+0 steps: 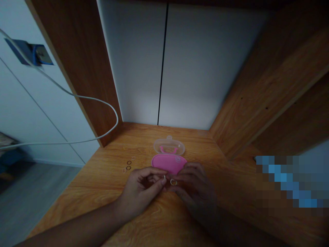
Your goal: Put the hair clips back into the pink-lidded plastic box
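Observation:
My left hand (140, 190) is closed, thumb and index finger pinching a small whitish piece (165, 177) that is too small to make out fully. Facing it, my right hand (196, 190) has a pale ring (173, 182), like a small hair tie, at its thumb and fingertips. Just beyond both hands lies a pink oval case (167, 163), its near edge partly hidden by my fingers. Behind that is a clear oval lid (156, 146) with a pink handle (168, 151). To the left, dark hair ties (129, 168) and pale hair ties (133, 158) lie apart on the wood.
The wooden desktop (102, 192) meets a pale back panel (141, 85) and wooden side panels (257, 103). A white cable (97, 99) loops in from the left, past a wall socket (42, 54). A pixelated patch (285, 181) covers the right side.

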{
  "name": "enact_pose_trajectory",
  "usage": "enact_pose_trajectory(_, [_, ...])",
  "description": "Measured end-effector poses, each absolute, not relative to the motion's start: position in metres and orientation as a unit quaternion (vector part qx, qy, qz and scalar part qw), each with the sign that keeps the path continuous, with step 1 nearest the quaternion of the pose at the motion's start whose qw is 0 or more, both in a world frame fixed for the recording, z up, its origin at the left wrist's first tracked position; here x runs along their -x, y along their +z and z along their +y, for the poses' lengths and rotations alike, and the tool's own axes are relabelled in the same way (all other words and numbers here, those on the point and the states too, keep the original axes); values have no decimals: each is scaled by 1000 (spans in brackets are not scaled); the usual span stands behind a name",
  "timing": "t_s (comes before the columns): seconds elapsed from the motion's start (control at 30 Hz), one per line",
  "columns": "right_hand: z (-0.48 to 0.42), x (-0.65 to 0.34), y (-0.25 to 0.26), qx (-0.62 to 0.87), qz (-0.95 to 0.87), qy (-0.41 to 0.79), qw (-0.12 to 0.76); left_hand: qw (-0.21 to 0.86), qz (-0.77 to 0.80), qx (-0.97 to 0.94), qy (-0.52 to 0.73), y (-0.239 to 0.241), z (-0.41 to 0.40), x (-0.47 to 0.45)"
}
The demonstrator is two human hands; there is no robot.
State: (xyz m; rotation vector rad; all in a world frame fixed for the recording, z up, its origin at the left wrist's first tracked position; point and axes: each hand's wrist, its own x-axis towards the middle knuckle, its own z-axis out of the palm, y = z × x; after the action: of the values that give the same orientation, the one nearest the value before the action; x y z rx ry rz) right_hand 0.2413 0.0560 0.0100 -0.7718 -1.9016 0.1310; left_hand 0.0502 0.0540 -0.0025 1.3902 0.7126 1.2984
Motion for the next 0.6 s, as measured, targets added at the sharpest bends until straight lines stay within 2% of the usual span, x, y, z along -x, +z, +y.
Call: enact_pose_trajectory(0.6, [57, -243, 1, 334, -795, 2, 507, 691, 242, -492, 471, 8, 49, -55])
